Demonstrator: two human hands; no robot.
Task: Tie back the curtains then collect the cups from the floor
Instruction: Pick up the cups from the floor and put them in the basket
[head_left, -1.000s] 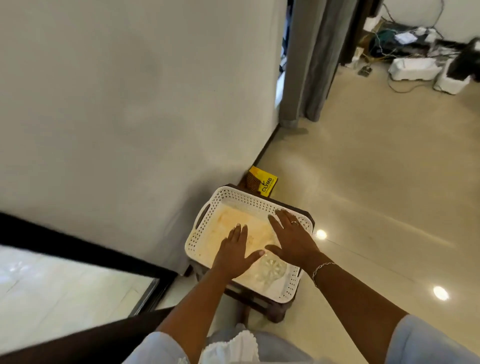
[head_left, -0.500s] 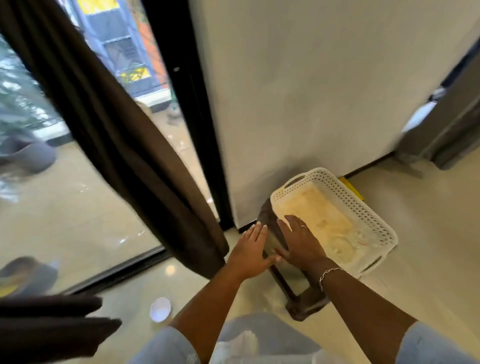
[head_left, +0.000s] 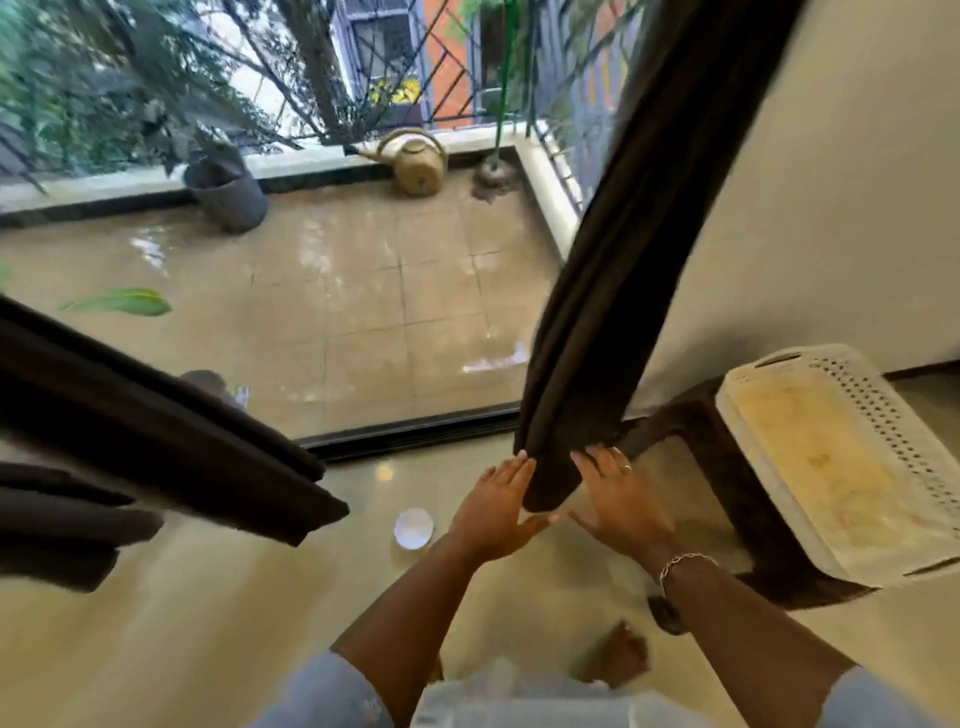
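The right dark brown curtain hangs gathered in a thick bundle in front of the wall edge. Its lower end sits between my two hands. My left hand lies flat against its left side with the thumb under the tip. On the curtain's right side is my right hand, fingers spread. Neither hand is closed around the cloth. The left curtain hangs in folds at the left. A small white cup stands on the floor just left of my left hand.
A white perforated basket rests on a dark brown stool at the right, against the wall. The glass door's dark track runs across ahead of my hands. Beyond the glass are a wet balcony, a pot and a watering can.
My view has swung left from the basket to the window. Both hands have left the basket and moved to the lower end of the right curtain.
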